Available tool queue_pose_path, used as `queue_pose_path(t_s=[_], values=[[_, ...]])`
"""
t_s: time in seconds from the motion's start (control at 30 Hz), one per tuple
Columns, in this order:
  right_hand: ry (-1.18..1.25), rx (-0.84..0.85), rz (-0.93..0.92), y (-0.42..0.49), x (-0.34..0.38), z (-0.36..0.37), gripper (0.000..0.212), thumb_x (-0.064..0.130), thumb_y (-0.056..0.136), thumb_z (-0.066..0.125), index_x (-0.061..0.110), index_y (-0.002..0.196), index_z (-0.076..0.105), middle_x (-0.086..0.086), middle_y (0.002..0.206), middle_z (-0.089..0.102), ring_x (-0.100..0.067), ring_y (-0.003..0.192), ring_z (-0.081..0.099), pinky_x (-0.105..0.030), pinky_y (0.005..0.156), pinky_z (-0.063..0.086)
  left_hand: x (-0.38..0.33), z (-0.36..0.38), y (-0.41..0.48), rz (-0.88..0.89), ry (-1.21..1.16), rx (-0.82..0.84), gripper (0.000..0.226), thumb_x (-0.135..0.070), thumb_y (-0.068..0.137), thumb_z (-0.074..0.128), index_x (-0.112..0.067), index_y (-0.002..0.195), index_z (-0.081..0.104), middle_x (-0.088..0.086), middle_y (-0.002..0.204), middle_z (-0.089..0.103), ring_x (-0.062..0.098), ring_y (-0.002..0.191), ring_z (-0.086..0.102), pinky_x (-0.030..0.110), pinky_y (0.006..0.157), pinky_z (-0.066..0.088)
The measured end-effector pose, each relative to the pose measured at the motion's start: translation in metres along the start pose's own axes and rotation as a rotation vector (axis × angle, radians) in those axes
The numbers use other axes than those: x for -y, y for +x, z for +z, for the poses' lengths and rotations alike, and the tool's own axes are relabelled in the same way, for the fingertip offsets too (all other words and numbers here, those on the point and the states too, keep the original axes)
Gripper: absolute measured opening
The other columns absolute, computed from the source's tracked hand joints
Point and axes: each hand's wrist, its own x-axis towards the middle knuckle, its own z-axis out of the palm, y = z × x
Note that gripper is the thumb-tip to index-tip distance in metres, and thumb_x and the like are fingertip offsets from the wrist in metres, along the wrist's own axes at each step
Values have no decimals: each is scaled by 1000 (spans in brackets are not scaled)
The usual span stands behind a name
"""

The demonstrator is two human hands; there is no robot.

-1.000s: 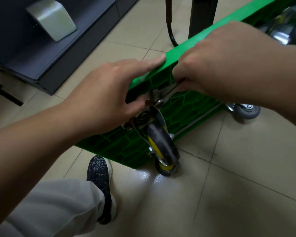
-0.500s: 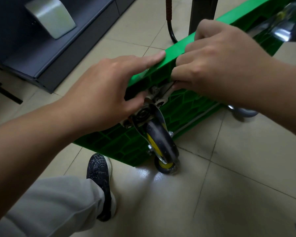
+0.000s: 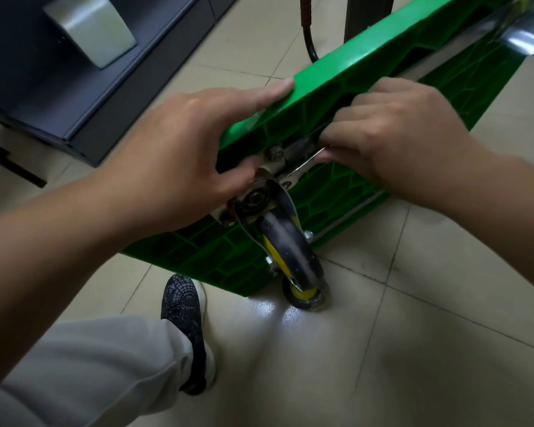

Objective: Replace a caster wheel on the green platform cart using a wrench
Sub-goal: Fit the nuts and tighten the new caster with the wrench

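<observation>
The green platform cart (image 3: pixel 330 84) stands tipped on its edge on the tile floor, ribbed underside toward me. A caster wheel (image 3: pixel 290 251) with a black tyre and yellow hub hangs from a metal plate bolted to the underside. My left hand (image 3: pixel 182 155) holds the cart's rim, fingers laid over the top edge and thumb against the caster plate. My right hand (image 3: pixel 392 134) grips a silver wrench (image 3: pixel 302 166), whose head sits at a bolt on the plate. Most of the wrench handle is hidden in the fist.
A second yellow-hubbed wheel (image 3: pixel 304 295) lies on the floor below the caster. My dark shoe (image 3: pixel 184 315) and grey trouser leg are at the bottom left. A dark cabinet (image 3: pixel 84 97) stands at the left, a black hose (image 3: pixel 309 35) and a post behind the cart.
My right hand has swung the wrench downward and to the right, so its shaft now shows below the fingers. My left hand has kept its hold on the rim.
</observation>
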Motion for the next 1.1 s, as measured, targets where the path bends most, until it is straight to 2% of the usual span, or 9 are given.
queue_pose_path(t_s=[0.2,0.4,0.5,0.6,0.73,0.8,0.87,0.97,1.1], values=[[97,-98,60,-6,-6,24,42,44,105,50,10,99,73,-14,89,72,-36,83,68,-48,77,51,0,0,-1,1,-10,-9,73,-28,92,71,-42,157,40,-11,147,59,13,131,60,48,104,53],[504,-132,338,-30,19,72,51,56,97,47,14,96,76,-6,80,71,-30,71,64,-33,64,47,2,1,-2,8,-4,-18,70,-29,95,71,-43,157,40,-11,150,57,13,137,57,48,108,52],[797,-148,486,-35,41,100,45,55,97,50,17,91,74,-6,71,67,-28,64,63,-40,57,52,0,0,-2,-4,17,-27,72,-34,90,66,-45,156,40,-11,151,55,13,139,54,48,109,52],[1037,-173,609,-35,61,122,33,50,97,59,23,88,75,-7,73,71,-27,68,67,-45,61,53,-1,1,-3,12,17,-31,71,-30,94,71,-44,156,40,-11,148,56,18,133,59,52,104,54],[1394,-209,722,-28,99,138,30,45,97,59,32,73,70,15,62,62,0,57,53,-22,55,41,-1,1,-2,11,20,-42,73,-27,90,70,-41,156,43,-12,147,57,8,134,57,37,109,51],[1480,-223,739,-25,111,141,33,48,98,56,35,69,66,15,59,54,0,58,48,-22,54,36,-2,1,-2,14,11,-46,73,-28,90,70,-40,156,44,-17,143,56,1,130,55,20,107,47],[1524,-244,725,-23,113,140,33,45,100,55,39,69,66,18,59,55,4,57,48,-16,54,37,-1,1,-1,20,2,-45,72,-28,90,71,-40,156,44,-19,140,55,-2,128,55,14,105,45],[1522,-262,692,-26,105,141,34,38,102,56,36,70,67,19,58,56,6,56,49,-11,53,38,0,2,-2,22,-4,-46,73,-27,90,71,-41,156,43,-17,144,56,4,135,54,32,110,49],[1386,-140,713,-50,108,152,32,42,99,58,22,75,69,0,64,62,-7,60,54,-28,54,42,1,0,-3,27,-10,-39,74,-26,90,72,-42,156,42,-15,146,54,11,138,54,47,109,51]])
